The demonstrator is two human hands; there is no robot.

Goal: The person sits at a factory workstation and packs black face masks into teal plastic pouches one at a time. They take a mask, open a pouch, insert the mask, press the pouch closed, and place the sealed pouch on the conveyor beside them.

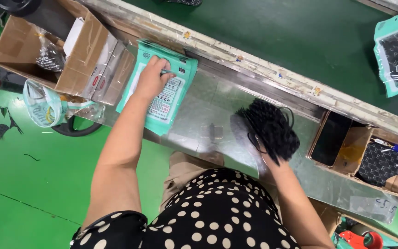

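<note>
While under left hand [152,79], pouches [162,92].

A stack of flat teal plastic pouches [162,94] with white printed panels lies on the shiny metal worktop, at its left end, overhanging the near edge, under the left hand. To the right, a bundle of black patterned face masks [270,129] stands fanned out, gripped from below

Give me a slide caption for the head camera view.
Left hand presses a teal packet stack; right hand grips black masks over a metal table.
</note>
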